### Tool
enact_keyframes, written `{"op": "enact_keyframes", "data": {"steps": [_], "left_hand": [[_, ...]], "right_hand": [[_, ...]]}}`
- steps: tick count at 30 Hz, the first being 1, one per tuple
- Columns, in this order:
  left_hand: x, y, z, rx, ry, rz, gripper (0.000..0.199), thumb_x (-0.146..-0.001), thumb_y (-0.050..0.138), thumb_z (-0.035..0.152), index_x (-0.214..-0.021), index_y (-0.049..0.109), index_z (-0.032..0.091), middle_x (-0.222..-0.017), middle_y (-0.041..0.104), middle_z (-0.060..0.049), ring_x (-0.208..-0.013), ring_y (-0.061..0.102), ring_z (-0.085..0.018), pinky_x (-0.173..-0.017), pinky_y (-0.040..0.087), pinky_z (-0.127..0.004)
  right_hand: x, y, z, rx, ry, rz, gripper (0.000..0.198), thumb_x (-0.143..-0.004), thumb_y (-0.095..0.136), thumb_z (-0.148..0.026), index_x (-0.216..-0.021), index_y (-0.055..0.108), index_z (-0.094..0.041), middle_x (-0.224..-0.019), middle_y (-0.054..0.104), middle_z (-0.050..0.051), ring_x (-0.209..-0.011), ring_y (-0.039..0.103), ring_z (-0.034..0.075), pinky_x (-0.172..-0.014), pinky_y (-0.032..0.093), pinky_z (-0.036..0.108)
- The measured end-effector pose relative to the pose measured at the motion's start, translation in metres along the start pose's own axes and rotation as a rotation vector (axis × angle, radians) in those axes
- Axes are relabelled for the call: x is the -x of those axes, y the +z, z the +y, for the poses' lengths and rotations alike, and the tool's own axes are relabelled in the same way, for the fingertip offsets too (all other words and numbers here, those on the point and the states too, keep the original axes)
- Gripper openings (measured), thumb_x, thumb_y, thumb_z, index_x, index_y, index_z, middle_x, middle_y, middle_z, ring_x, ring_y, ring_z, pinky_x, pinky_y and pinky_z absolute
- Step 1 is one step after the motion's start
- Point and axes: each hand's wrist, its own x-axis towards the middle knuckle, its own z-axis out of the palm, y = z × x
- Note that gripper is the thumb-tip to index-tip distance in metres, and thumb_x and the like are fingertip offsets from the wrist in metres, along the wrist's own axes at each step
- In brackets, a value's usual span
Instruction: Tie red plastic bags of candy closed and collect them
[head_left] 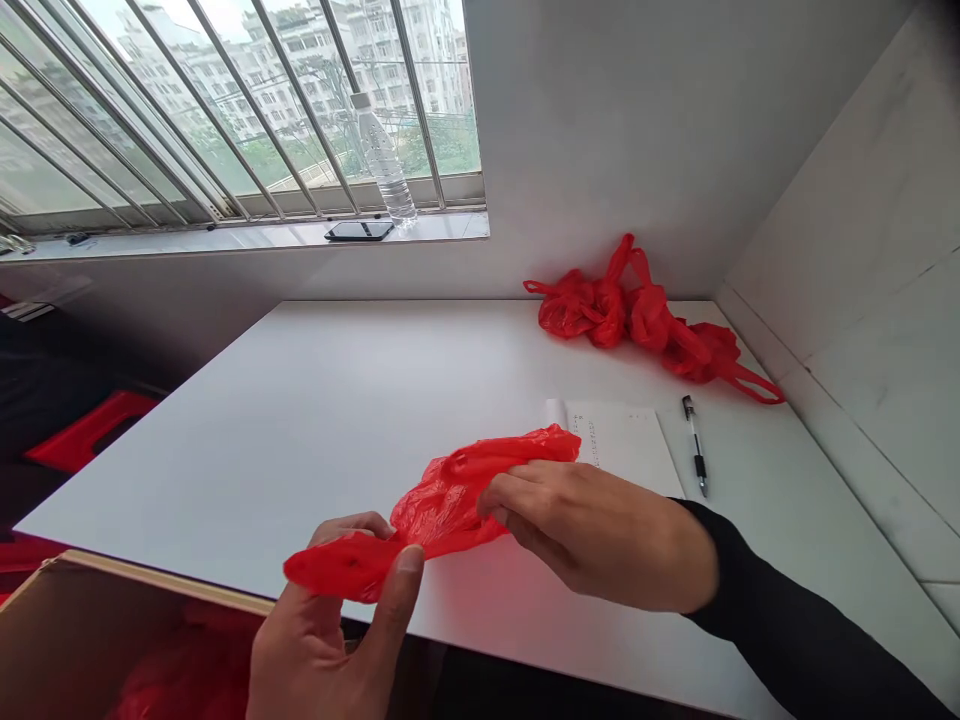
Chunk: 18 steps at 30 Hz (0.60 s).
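Observation:
A thin red plastic bag (446, 500) is stretched between my two hands, above the front part of the white table (322, 400). My left hand (337, 610) pinches its gathered lower left end between thumb and fingers. Farther right, my right hand (577, 525) has its fingers closed on the crumpled body of the bag, with the palm hidden from me. Behind my right hand lies an open notepad (626, 440) with small marks on its page, partly covered by the bag and the hand.
Several knotted red plastic bags (645, 310) lie at the table's back right. A pen (696, 445) rests beside the notepad. At lower left stands a cardboard box (52, 630) with red bags inside. A phone (358, 231) and a water bottle (386, 165) are on the barred window's sill.

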Motion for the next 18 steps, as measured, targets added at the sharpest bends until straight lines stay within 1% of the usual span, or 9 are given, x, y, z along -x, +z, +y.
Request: {"op": "enact_keyframes", "data": {"steps": [2, 4, 5, 7, 9, 11, 13, 16, 18], "left_hand": [[-0.004, 0.003, -0.005, -0.010, 0.035, -0.094, 0.042, -0.073, 0.077, 0.060, -0.093, 0.064, 0.026, -0.093, 0.070, -0.001, -0.083, 0.067, -0.022, -0.068, 0.051, -0.028], [-0.007, 0.004, -0.012, 0.009, 0.089, -0.137, 0.036, -0.077, 0.075, 0.055, -0.090, 0.060, 0.026, -0.096, 0.068, 0.000, -0.087, 0.066, -0.020, -0.072, 0.052, -0.026], [-0.008, 0.003, -0.014, 0.013, 0.115, -0.141, 0.032, -0.079, 0.074, 0.053, -0.089, 0.058, 0.026, -0.097, 0.067, 0.000, -0.090, 0.066, -0.019, -0.075, 0.052, -0.025], [-0.009, 0.001, -0.015, -0.010, 0.164, -0.129, 0.027, -0.082, 0.071, 0.049, -0.089, 0.057, 0.027, -0.096, 0.067, 0.001, -0.090, 0.065, -0.018, -0.076, 0.052, -0.023], [-0.008, -0.002, -0.014, -0.057, 0.195, -0.123, 0.023, -0.082, 0.069, 0.046, -0.092, 0.060, 0.028, -0.096, 0.067, 0.001, -0.089, 0.065, -0.018, -0.073, 0.052, -0.023], [-0.007, -0.005, -0.012, -0.099, 0.209, -0.129, 0.022, -0.079, 0.069, 0.043, -0.095, 0.061, 0.028, -0.094, 0.068, 0.001, -0.084, 0.067, -0.019, -0.066, 0.053, -0.023], [-0.005, -0.005, -0.009, -0.136, 0.199, -0.136, 0.025, -0.076, 0.069, 0.042, -0.095, 0.061, 0.029, -0.089, 0.068, 0.001, -0.078, 0.067, -0.020, -0.060, 0.052, -0.024], [-0.003, 0.000, -0.003, -0.199, 0.127, -0.131, 0.030, -0.075, 0.071, 0.049, -0.095, 0.060, 0.030, -0.082, 0.064, 0.002, -0.068, 0.062, -0.019, -0.057, 0.048, -0.027], [-0.002, 0.004, 0.002, -0.238, 0.078, -0.113, 0.032, -0.077, 0.069, 0.055, -0.095, 0.059, 0.031, -0.081, 0.062, 0.004, -0.061, 0.056, -0.016, -0.057, 0.044, -0.027]], "right_hand": [[-0.002, 0.006, 0.005, 0.089, 0.092, -0.063, 0.021, -0.103, 0.041, -0.016, -0.090, 0.057, -0.020, -0.080, 0.064, 0.002, -0.071, 0.059, 0.018, -0.064, 0.048, 0.034], [-0.001, 0.010, 0.009, 0.184, 0.152, -0.089, 0.020, -0.101, 0.045, -0.014, -0.085, 0.056, -0.020, -0.081, 0.062, 0.003, -0.070, 0.056, 0.019, -0.062, 0.047, 0.035], [-0.001, 0.011, 0.010, 0.234, 0.173, -0.089, 0.020, -0.099, 0.046, -0.012, -0.084, 0.057, -0.020, -0.083, 0.062, 0.004, -0.072, 0.056, 0.020, -0.061, 0.046, 0.035], [-0.002, 0.010, 0.012, 0.300, 0.222, -0.073, 0.017, -0.095, 0.051, -0.008, -0.086, 0.059, -0.019, -0.088, 0.062, 0.006, -0.077, 0.057, 0.022, -0.062, 0.047, 0.036], [-0.004, 0.007, 0.013, 0.321, 0.263, -0.075, 0.015, -0.093, 0.054, -0.007, -0.088, 0.062, -0.019, -0.091, 0.062, 0.007, -0.080, 0.058, 0.022, -0.065, 0.047, 0.036], [-0.005, 0.003, 0.012, 0.309, 0.286, -0.083, 0.016, -0.095, 0.055, -0.008, -0.085, 0.063, -0.018, -0.090, 0.062, 0.007, -0.077, 0.058, 0.021, -0.064, 0.047, 0.035], [-0.006, 0.000, 0.011, 0.265, 0.277, -0.012, 0.020, -0.099, 0.051, -0.012, -0.086, 0.064, -0.019, -0.089, 0.062, 0.005, -0.075, 0.058, 0.020, -0.064, 0.047, 0.035], [-0.005, -0.001, 0.009, 0.168, 0.265, 0.226, 0.021, -0.104, 0.047, -0.019, -0.099, 0.068, -0.020, -0.094, 0.063, 0.005, -0.081, 0.061, 0.019, -0.071, 0.050, 0.034], [-0.004, 0.000, 0.009, 0.146, 0.255, 0.343, 0.021, -0.104, 0.048, -0.021, -0.104, 0.068, -0.020, -0.097, 0.064, 0.005, -0.087, 0.062, 0.019, -0.078, 0.051, 0.034]]}}
